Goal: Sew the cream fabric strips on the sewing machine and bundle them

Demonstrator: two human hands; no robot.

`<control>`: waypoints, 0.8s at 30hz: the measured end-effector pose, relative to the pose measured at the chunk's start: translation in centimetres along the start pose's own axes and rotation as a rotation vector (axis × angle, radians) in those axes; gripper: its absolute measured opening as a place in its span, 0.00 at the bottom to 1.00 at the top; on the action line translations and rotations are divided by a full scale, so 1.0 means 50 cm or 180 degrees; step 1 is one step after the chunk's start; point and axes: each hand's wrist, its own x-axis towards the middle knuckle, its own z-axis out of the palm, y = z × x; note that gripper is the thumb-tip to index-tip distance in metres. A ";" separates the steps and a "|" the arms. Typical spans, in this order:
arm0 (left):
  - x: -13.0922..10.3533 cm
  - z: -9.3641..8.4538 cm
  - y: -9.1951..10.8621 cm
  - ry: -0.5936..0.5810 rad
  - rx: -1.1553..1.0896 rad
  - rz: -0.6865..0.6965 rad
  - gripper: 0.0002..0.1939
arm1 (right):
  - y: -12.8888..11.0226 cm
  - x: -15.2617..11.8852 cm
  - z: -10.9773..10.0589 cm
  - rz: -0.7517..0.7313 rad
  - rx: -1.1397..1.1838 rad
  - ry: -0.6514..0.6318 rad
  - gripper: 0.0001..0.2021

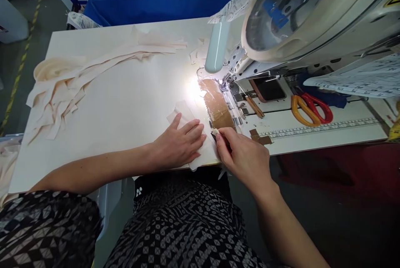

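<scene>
My left hand (181,143) lies flat with its fingers spread on a small cream fabric piece (183,113) near the table's front edge. Beside it, my right hand (239,149) is closed in a pinch on a small pale bit of fabric (215,132), with something dark just under the fingertips. A brown taped plate (217,103) runs from there up to the lit needle area of a sewing machine (225,82). Long cream fabric strips (81,76) lie in a loose pile on the table's left side.
The white table (125,122) carries scissors (312,109) with orange and red handles, a wooden-handled tool (254,106) and a measuring tape (325,127) on the right. The machine head (306,13) overhangs the right side. A blue cloth bin (162,1) stands behind.
</scene>
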 end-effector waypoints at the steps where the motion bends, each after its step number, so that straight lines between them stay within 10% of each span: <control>1: 0.000 0.000 0.000 0.0004 0.0002 0.0002 0.21 | -0.001 0.000 -0.001 -0.0086 -0.0067 0.0042 0.13; 10: -0.001 0.002 -0.001 0.0033 0.0035 0.0042 0.21 | 0.010 -0.002 0.036 -0.0391 0.0626 0.0688 0.06; 24: 0.004 0.001 0.009 0.0002 0.0134 -0.0033 0.21 | 0.015 0.005 0.035 -0.0611 0.0922 0.0550 0.06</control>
